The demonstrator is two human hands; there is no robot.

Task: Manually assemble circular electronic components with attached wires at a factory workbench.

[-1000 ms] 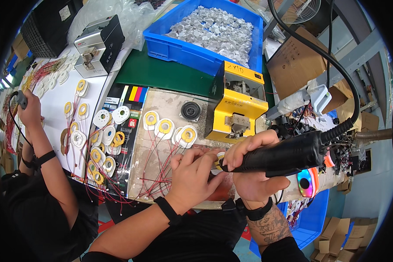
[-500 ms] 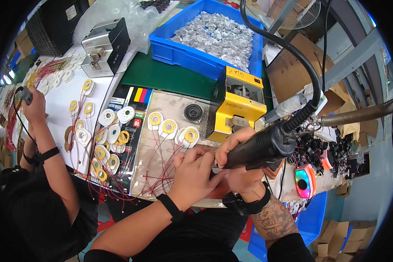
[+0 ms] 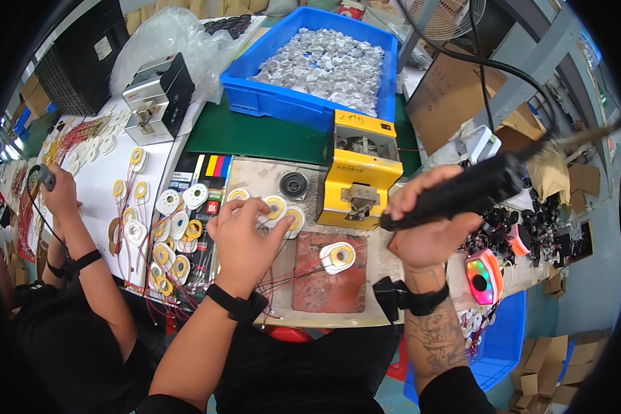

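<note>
My right hand (image 3: 431,238) grips a black corded electric screwdriver (image 3: 462,192), held tilted to the right of the yellow screw feeder (image 3: 366,165). My left hand (image 3: 245,241) is spread, thumb and fingers apart, at a row of white round parts with yellow rings; its fingertips are by the middle white part (image 3: 276,207), and I cannot tell if they touch it. One white round part (image 3: 337,257) with a yellow ring and red wires lies alone on a reddish-brown pad (image 3: 324,297) between my hands. A black round speaker-like piece (image 3: 294,184) sits behind the row.
A blue bin (image 3: 255,100) of small white pieces stands at the back. A silver-and-black screw feeder (image 3: 160,100) and more wired white parts (image 3: 176,231) lie left. A co-worker's hand (image 3: 61,193) holds a grey tool there. A lit multicolour device (image 3: 483,277) stands right, before black parts.
My right hand has drawn the screwdriver up and right, away from the pad. My left hand has moved left to the row, so the white part on the pad now shows.
</note>
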